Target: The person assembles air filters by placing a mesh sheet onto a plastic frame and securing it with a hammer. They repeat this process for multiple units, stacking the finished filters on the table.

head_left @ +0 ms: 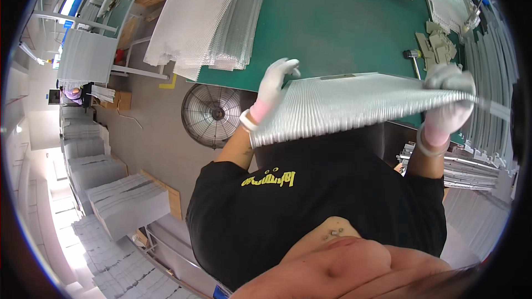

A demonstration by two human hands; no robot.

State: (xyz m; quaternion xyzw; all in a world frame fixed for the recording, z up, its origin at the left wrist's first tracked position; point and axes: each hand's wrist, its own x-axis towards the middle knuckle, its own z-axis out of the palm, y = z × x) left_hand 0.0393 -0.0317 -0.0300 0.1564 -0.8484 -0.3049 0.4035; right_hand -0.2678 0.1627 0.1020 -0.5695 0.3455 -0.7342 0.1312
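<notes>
One pleated sheet (pixel 354 102) spans nine to three o'clock lengthwise before the black shirt (pixel 343 188), pleats toward twelve. The left hand (pixel 272 84), half-curled, is at its nine-o'clock edge, grip unclear; the blurred right hand (pixel 450 91) clasps the three-o'clock end. Beyond: green table (pixel 338 27), sheet stack (pixel 208 19) at eleven.

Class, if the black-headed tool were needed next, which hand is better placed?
The right hand, probably: it is nearer that tool; the left hand is at the opposite end of the pleated sheet.
</notes>
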